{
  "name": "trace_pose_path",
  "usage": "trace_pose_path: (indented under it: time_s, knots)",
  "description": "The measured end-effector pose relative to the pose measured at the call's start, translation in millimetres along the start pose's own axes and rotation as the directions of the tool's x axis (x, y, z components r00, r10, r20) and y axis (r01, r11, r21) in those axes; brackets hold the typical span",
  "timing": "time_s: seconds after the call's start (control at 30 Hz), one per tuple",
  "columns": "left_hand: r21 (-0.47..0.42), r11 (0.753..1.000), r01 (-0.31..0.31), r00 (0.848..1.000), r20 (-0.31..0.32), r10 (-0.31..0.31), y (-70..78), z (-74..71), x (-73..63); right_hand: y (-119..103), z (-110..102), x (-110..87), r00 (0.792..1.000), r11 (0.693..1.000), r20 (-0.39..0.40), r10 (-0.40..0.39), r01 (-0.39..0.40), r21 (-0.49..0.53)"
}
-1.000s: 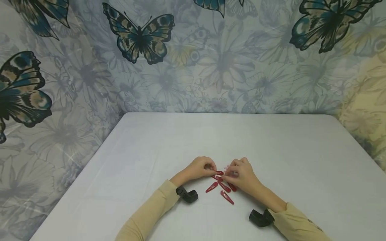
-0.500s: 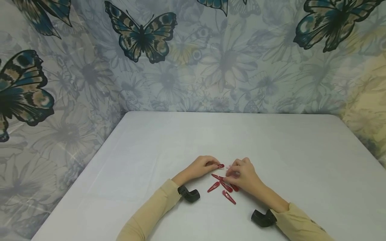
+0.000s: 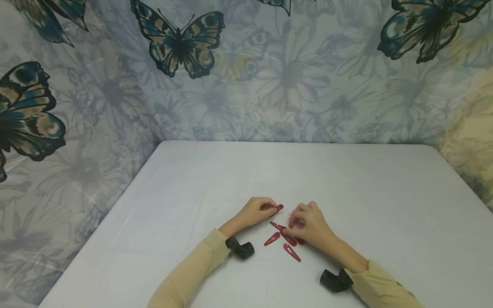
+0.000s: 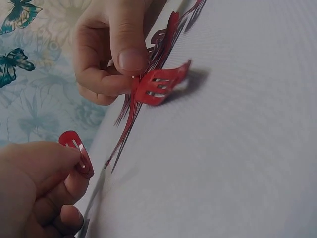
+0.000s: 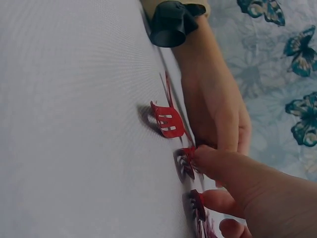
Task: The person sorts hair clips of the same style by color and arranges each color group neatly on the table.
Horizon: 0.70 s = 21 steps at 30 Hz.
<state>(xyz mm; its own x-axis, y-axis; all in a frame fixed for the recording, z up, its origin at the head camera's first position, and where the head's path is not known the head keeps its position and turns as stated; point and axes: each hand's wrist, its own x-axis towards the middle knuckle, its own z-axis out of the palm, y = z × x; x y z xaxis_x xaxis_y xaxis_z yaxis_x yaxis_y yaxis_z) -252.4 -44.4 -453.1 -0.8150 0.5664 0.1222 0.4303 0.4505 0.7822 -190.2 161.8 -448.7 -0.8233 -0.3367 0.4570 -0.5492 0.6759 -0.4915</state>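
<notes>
Left hand (image 3: 256,212) pinches a clip (image 3: 280,208); right hand (image 3: 313,225), grip unclear, partly hides other clips (image 3: 289,239).

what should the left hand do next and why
I'd probably lower the pinched red clip onto the white table, beyond the loose clips: the left hand already holds it apart from them, and the right hand partly covers that cluster, so setting it down there should likely keep it separate.
</notes>
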Motion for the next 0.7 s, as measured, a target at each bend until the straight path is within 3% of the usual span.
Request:
trace_pose_path:
  time_s: [0.2, 0.33, 0.53, 0.7]
  knots:
    - [-0.002, 1.0, 0.005, 1.0, -0.031, -0.005, 0.9, 0.3, 0.6, 0, 1, 0.1, 1.0, 1.0, -0.005, -0.022, 0.022, -0.008]
    - [-0.018, 1.0, 0.024, 0.996, -0.083, -0.026, 0.8, -2.6, -0.3, 0, 2, -0.4, 0.999, 0.999, -0.005, -0.041, 0.041, -0.003]
    - [-0.057, 0.997, 0.046, 0.971, -0.233, -0.058, 1.7, -13.4, 0.9, -1, 3, 3.2, 0.999, 1.0, 0.025, -0.028, 0.028, 0.003]
    - [-0.023, 0.996, 0.092, 0.966, -0.241, -0.095, -0.1, -17.3, 1.7, -1, 0, 2.6, 0.998, 1.0, 0.058, 0.009, -0.009, 0.003]
